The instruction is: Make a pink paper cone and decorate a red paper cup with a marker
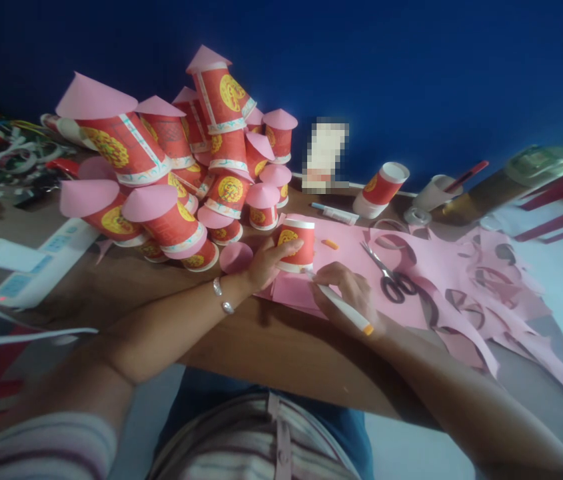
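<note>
On a pink paper sheet (349,259) stands a red paper cup (306,235) with a yellow emblem. My left hand (267,264), a bracelet at its wrist, is closed around the cup's left side. In my right hand (347,288) is a white marker pen (344,307) with an orange end, held like a writing tool. Its tip is at the paper beside the cup's lower rim; whether it touches is unclear. A small orange pen cap (330,245) lies just behind. Black-handled scissors (390,279) rest open on the sheet, to the right.
Several red cups with pink cone tops (148,213) are stacked at the left. Cut pink scraps (481,300) cover the right side. A stack of cups (381,189), a glue tube (336,213) and a tape roll (418,217) stand or lie behind. A power strip (44,260) is at left.
</note>
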`<state>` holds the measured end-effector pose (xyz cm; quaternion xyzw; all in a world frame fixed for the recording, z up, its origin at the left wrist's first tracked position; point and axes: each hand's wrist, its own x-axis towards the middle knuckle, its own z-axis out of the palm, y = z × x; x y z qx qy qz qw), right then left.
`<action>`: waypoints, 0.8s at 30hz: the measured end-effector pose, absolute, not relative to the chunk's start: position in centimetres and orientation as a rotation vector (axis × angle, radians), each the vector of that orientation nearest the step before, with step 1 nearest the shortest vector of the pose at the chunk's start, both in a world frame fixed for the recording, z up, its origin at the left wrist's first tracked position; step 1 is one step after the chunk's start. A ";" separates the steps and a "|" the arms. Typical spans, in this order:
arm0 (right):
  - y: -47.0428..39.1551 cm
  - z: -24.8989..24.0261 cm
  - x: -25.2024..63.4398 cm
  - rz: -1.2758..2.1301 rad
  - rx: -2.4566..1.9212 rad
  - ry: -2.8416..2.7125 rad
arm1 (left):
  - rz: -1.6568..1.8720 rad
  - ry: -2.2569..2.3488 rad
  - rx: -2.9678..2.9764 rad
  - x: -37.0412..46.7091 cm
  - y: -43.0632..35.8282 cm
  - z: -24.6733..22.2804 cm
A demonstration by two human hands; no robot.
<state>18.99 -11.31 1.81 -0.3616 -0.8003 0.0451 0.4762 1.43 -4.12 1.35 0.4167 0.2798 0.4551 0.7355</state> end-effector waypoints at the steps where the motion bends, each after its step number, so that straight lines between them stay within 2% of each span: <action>1: -11.3 1.7 19.0 0.108 -0.888 -1.953 | 1.006 0.613 0.914 1.4 -4.1 1.4; 9: -11.1 2.1 18.8 0.004 -0.930 -1.927 | 1.011 0.600 0.895 1.3 -4.1 1.4; 24: -11.4 2.0 18.6 0.040 -0.828 -1.974 | 1.004 0.620 0.927 1.4 -4.1 1.0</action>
